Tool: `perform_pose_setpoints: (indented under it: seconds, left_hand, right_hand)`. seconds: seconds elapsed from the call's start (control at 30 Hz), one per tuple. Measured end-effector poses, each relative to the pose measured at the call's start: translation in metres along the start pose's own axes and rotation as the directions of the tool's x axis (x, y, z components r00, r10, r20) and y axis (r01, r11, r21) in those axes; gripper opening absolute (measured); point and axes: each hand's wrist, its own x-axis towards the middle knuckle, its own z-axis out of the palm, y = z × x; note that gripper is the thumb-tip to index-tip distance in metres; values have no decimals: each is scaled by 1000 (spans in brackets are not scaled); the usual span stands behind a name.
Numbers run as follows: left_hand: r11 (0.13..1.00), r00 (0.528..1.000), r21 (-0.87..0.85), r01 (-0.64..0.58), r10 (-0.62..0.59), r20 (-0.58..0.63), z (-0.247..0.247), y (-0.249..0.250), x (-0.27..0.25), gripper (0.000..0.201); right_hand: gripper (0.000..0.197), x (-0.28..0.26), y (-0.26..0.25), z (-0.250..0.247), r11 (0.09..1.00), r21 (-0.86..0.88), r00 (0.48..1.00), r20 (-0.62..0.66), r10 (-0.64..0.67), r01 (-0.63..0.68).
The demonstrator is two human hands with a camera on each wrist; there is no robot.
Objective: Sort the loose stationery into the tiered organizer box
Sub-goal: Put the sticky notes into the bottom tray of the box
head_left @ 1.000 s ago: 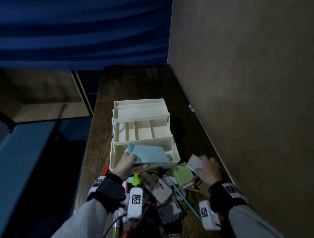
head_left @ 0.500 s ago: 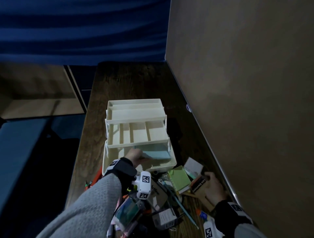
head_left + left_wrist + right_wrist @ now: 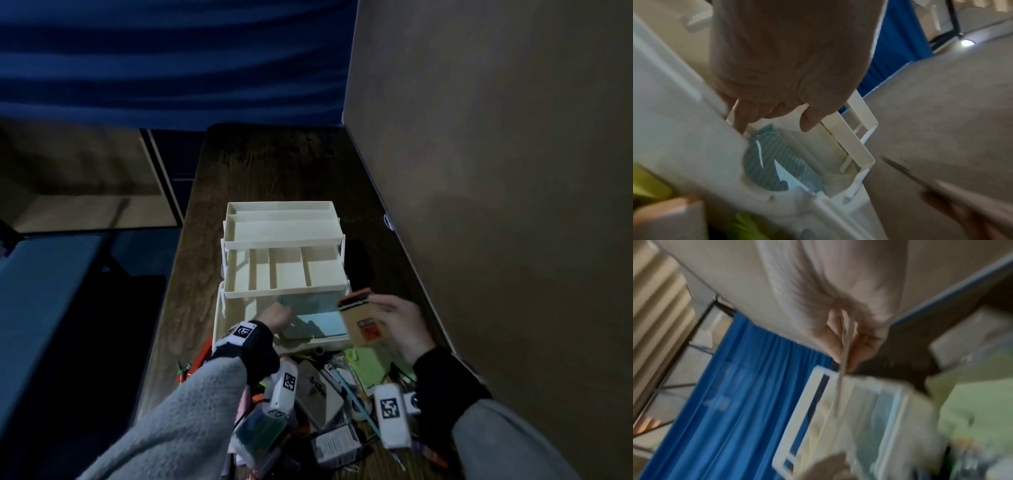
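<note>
The cream tiered organizer box (image 3: 284,236) stands open on the wooden table, its three tiers stepped back. A light blue lined pad (image 3: 322,320) lies in the bottom tier, also visible as the pad (image 3: 766,162) in the left wrist view. My left hand (image 3: 286,313) reaches into that tier at the pad's left edge; in the left wrist view the hand (image 3: 772,125) has loosely hanging fingers around nothing. My right hand (image 3: 383,308) pinches a flat brown card pack (image 3: 364,325) with a red-black top over the tier's right end. The right wrist view shows that hand (image 3: 849,356) pinching it edge-on.
A heap of loose stationery fills the near end of the table: green sticky notes (image 3: 366,363), a brown Artline box (image 3: 318,394), a teal pen (image 3: 356,397), small packets. A tan wall panel (image 3: 479,205) runs close along the right. The table drops off on the left.
My left hand carried the blue pad from the front rim down into the bottom tier and let it lie. My right hand picked the brown card pack from the heap and raised it to the box.
</note>
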Motion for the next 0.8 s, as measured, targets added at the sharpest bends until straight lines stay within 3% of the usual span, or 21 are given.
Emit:
perform_pose_setpoints:
  seconds: [0.1, 0.17, 0.23, 0.3, 0.43, 0.6, 0.67, 0.73, 0.8]
  left_hand:
    - [992, 997, 105, -64, 69, -41, 0, -7, -8, 37]
    - [973, 984, 196, -124, 145, -99, 1, -11, -12, 38]
    - [942, 973, 284, -179, 212, -89, 3, -11, -17, 33]
    - [923, 977, 329, -200, 212, -1, 8, -8, -19, 29]
    - [917, 979, 352, -187, 144, 143, 23, 1, -7, 35]
    - [911, 999, 409, -44, 41, 16, 41, 8, 11, 46]
    - [937, 1000, 350, 11, -2, -26, 41, 10, 13, 47]
    - [960, 1000, 280, 14, -13, -7, 39, 13, 14, 46]
    - [991, 997, 127, -28, 19, 68, 35, 17, 11, 45]
  right_hand:
    - [41, 13, -3, 39, 979, -184, 973, 195, 126, -90]
    - [41, 22, -3, 56, 953, -293, 975, 180, 134, -76]
    - [40, 28, -3, 67, 917, -399, 991, 114, 75, -23]
    - [40, 28, 0, 71, 863, -505, 996, 87, 28, 20]
    - [37, 16, 13, 65, 700, -689, 982, 155, -112, 189]
    - [25, -13, 32, 36, 635, -662, 915, 243, -321, 399]
    - [17, -25, 43, 26, 604, -684, 913, 317, -258, 408]
    - [11, -34, 53, 22, 585, -713, 900, 429, -71, 386]
    - [38, -38, 63, 24, 573, -738, 850, 511, 128, 357]
